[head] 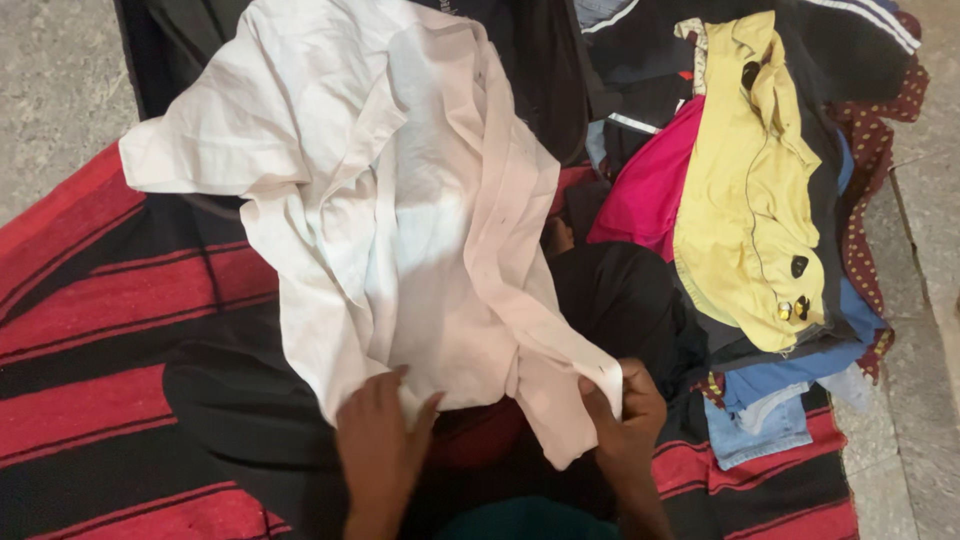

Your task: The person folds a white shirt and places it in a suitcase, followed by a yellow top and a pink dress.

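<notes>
A crumpled white shirt (390, 200) lies spread over a red and black striped blanket (90, 330). My left hand (380, 445) rests flat on the shirt's near edge, fingers apart. My right hand (625, 410) pinches a corner of the same shirt at its lower right. Under the shirt lies a black garment (620, 300).
A heap of clothes sits at the right: a yellow garment with dark buttons (750, 190), a pink one (650, 185), blue denim (770, 400), dark pieces with white stripes (860, 30). Grey stone floor (55, 80) surrounds the blanket.
</notes>
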